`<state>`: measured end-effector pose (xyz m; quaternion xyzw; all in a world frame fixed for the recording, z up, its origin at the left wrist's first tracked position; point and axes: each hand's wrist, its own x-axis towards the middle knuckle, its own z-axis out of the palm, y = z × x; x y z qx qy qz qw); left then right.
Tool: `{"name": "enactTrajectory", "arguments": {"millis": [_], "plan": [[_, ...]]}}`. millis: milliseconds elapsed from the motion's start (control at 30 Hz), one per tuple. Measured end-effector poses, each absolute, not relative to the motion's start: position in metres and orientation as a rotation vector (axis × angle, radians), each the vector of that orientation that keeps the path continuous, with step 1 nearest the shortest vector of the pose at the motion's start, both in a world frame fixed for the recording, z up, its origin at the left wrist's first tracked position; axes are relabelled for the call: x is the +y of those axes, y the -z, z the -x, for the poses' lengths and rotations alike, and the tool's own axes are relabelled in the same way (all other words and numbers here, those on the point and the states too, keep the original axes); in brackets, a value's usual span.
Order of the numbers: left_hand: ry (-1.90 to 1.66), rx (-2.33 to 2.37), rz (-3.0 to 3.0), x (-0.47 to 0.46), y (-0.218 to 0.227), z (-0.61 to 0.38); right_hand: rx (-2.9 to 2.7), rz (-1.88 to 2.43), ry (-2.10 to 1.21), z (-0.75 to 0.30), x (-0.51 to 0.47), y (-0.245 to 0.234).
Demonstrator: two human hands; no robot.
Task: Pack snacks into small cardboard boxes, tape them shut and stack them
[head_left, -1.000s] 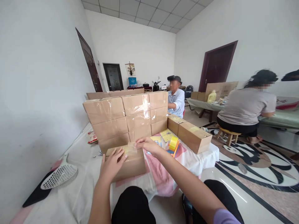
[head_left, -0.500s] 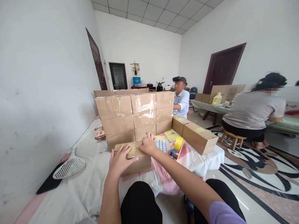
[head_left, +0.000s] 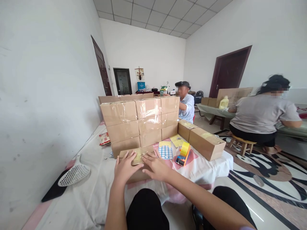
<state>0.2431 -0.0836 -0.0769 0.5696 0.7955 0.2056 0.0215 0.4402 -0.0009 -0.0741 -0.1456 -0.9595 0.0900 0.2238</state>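
Note:
A small cardboard box [head_left: 137, 153] lies on the covered table just in front of me, with a strip of clear tape across its top. My left hand [head_left: 125, 168] rests flat on the near left part of the lid, fingers spread. My right hand [head_left: 156, 166] lies flat on the box's near right side, fingers stretched out. Neither hand holds anything. A yellow tape dispenser [head_left: 184, 152] sits to the right of the box, beside a sheet of blue labels [head_left: 165, 152].
A wall of taped cardboard boxes [head_left: 141, 123] is stacked behind, and two more boxes [head_left: 203, 143] lie at the right. A white fly swatter [head_left: 73, 174] lies at the left by the wall. Two people sit farther back, one on a stool [head_left: 242, 145].
My right hand slid from the far top edge of the box back to its near side, pressing along the tape. My left hand stayed on the lid. The camera shifted slightly.

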Motion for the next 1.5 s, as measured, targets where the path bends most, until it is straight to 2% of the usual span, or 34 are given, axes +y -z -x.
{"name": "enactTrajectory", "arguments": {"millis": [167, 433, 567, 700, 833, 933, 1100, 1300, 1500], "plan": [[-0.629, 2.498, -1.792, -0.084, 0.079, -0.243, -2.591, 0.446, -0.19, -0.446, -0.014, 0.066], [-0.595, 2.508, -1.767, -0.086, 0.073, -0.249, -2.608, 0.664, -0.168, -0.434, 0.033, 0.058], [-0.615, 2.523, -1.783, -0.085, 0.073, -0.248, -2.599, 0.81, -0.335, -0.447, 0.049, 0.058], [-0.637, 2.516, -1.831, -0.087, 0.077, -0.244, -2.782, 0.578, -0.635, -0.454, 0.06, 0.053], [-0.624, 2.504, -1.874, -0.09, 0.079, -0.241, -2.855, 0.387, -0.499, -0.441, 0.067, 0.049], [-0.618, 2.511, -1.872, -0.091, 0.078, -0.242, -2.899, 0.398, -0.375, -0.43, 0.071, 0.047], [-0.588, 2.521, -1.847, -0.089, 0.078, -0.242, -2.816, 0.267, -0.172, -0.446, 0.062, 0.062], [-0.59, 2.528, -1.853, -0.087, 0.08, -0.241, -2.665, 0.305, -0.231, -0.493, 0.038, 0.08], [-0.625, 2.523, -1.909, -0.09, 0.083, -0.24, -2.814, 0.252, -0.353, -0.446, 0.051, 0.051]]}}
